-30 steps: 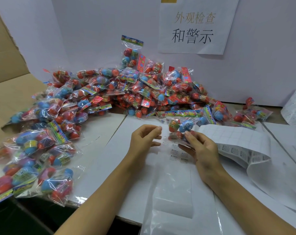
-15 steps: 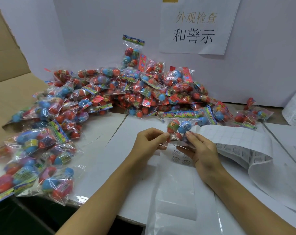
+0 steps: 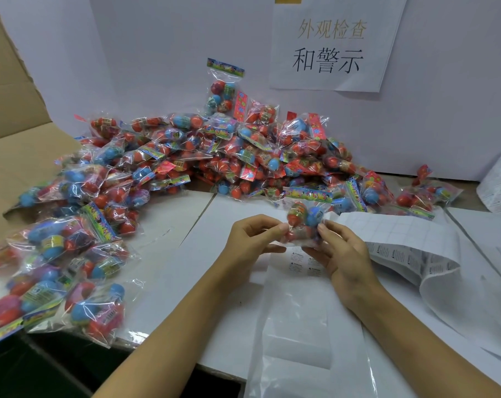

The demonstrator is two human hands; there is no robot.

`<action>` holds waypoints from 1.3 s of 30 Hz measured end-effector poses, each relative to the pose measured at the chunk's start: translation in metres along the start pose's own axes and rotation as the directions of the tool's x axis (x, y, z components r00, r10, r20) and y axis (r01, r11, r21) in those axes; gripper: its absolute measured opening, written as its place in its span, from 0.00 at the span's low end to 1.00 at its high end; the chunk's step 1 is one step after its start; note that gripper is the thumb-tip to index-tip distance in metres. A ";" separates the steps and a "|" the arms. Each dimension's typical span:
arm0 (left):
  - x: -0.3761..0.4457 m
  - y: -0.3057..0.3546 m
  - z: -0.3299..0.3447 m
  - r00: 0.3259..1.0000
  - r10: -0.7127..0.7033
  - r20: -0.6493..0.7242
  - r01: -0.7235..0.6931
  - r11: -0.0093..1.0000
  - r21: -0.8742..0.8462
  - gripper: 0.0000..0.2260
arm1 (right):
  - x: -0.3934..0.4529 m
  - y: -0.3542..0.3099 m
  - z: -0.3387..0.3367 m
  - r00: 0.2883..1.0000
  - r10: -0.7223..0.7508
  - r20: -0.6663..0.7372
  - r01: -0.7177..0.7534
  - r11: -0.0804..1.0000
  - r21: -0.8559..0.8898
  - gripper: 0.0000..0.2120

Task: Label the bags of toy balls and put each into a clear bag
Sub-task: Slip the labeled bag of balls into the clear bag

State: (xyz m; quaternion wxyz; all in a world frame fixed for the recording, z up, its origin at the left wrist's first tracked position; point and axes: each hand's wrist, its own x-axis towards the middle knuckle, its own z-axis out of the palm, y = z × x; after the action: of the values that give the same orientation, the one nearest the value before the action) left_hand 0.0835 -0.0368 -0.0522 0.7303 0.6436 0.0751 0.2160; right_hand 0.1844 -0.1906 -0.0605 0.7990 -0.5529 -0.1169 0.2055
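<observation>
Packing workshop: heaped toy bags [image 3: 229, 156], label sheets [image 3: 401, 237]

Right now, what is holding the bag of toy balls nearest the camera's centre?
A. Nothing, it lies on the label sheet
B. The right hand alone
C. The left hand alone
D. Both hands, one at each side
D: the left hand and the right hand pinch opposite sides of the bag of toy balls, which they hold above the clear bag.

Pale lavender-white wall panel [image 3: 163, 53] stands upright along the back of the desk — flat, evenly lit, no hard shadows. White paper notice [image 3: 334, 44] fixed to it, upper right, printed with Chinese characters in tan and black. Brown corrugated cardboard flaps [image 3: 11, 110] at far left, one upright, one laid flat. Desk topped with white sheet boards [image 3: 192, 254] butted together — seams visible. Dark gap below the front edge.
</observation>
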 end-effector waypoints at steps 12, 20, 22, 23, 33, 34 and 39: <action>0.000 0.005 0.003 0.997 -0.077 -0.004 0.077 0.997 0.002 0.06 | -0.004 -0.016 -0.002 0.935 0.262 0.240 -0.342 0.847 0.407 0.27; 0.000 0.004 0.003 0.995 -0.097 0.001 0.097 0.995 0.030 0.07 | -0.002 -0.016 -0.001 0.935 0.301 0.187 -0.354 0.823 0.444 0.15; 0.000 0.003 0.003 0.995 -0.099 0.009 0.099 0.994 0.037 0.07 | -0.002 -0.015 -0.001 0.944 0.282 0.168 -0.328 0.837 0.437 0.13; 0.000 0.003 0.003 0.995 -0.096 0.016 0.095 0.995 0.032 0.08 | -0.002 -0.014 0.000 0.950 0.263 0.166 -0.309 0.855 0.416 0.13; 0.001 -0.002 0.002 0.994 -0.111 -0.011 0.112 0.993 0.039 0.13 | -0.007 -0.012 0.003 0.978 0.046 0.202 -0.095 0.967 0.237 0.14; 0.001 -0.003 0.002 0.993 -0.119 0.001 0.119 0.992 0.035 0.13 | -0.008 -0.011 0.003 0.980 0.036 0.196 -0.080 0.973 0.218 0.16; 0.001 -0.005 0.000 0.995 -0.079 0.053 0.078 0.997 0.023 0.14 | -0.012 -0.009 0.006 0.992 -0.029 0.122 0.036 0.997 -0.061 0.27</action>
State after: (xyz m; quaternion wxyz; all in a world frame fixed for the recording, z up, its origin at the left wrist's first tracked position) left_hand 0.0858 -0.0365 -0.0568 0.7334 0.6532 0.0830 0.1689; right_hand 0.1733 -0.1938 -0.0499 0.7758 -0.5625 -0.1805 0.2216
